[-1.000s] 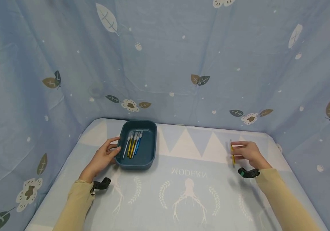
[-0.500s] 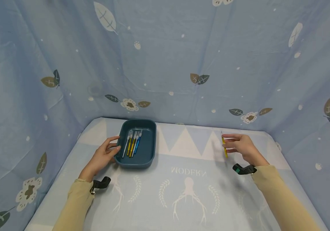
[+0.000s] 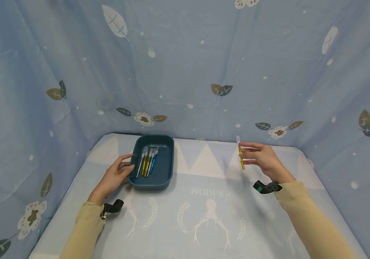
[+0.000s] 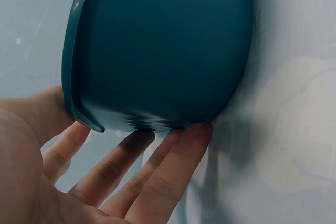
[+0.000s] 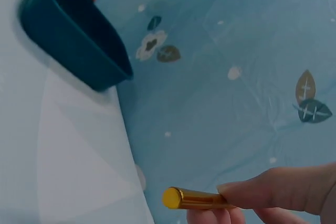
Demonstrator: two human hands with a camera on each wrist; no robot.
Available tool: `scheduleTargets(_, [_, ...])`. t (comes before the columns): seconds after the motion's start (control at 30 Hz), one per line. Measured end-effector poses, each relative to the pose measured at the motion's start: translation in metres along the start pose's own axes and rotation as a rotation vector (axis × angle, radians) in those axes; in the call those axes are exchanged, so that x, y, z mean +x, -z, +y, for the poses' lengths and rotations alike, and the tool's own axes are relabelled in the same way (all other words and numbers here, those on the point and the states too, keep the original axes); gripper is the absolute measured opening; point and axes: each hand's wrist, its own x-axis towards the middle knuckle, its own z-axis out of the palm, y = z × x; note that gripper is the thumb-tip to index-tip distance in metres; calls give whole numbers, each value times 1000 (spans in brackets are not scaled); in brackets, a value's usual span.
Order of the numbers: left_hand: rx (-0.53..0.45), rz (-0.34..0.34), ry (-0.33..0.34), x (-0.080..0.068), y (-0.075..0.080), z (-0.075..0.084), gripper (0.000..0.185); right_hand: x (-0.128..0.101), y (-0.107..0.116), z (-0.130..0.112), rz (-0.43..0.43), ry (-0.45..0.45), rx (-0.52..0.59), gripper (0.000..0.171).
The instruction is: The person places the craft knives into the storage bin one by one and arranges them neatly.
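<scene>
My right hand (image 3: 264, 160) pinches a slim yellow metallic craft knife (image 3: 241, 157) with a clear cap, held roughly upright above the table at the right. Its flat yellow end (image 5: 172, 198) faces the camera in the right wrist view. At the left, my left hand (image 3: 115, 175) holds the near-left side of a dark teal tray (image 3: 173, 158). The left wrist view puts the thumb at the rim and the fingers (image 4: 197, 135) against the outer wall. Inside the tray lie several capped craft knives (image 3: 147, 162), silver, yellow and blue, side by side.
A pale patterned cloth (image 3: 214, 223) covers the table. Blue patterned curtain (image 3: 185, 72) hangs at the back and both sides, close to the table's edges. Black wrist cameras (image 3: 267, 187) sit on both wrists.
My right hand has moved left and slightly up with the yellow craft knife, whose clear cap now shows plainly. The left hand and tray stay in place.
</scene>
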Motion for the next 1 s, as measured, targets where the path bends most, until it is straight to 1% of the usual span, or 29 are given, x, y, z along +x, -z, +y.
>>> scheduleTargets(0.17, [-11,-4,3,-1,-2,-1,65,4,-14,-9,-2,5,29,62])
scheduleTargets(0.4, [-17,-3,9,0,-3,-3,66,7,-34,-21,-15,39,65,60])
scheduleTargets(0.57, [-11,0,10,-1,-3,-6,66,9,-48,-29,-31,54,126,60])
scheduleTargets(0.7, [-9,3,12,-1,-2,-6,67,14,-65,-35,-54,63,183,58])
scheduleTargets(1.0, [-6,-7,2,0,-3,-2,67,25,-110,-45,-100,91,262,54])
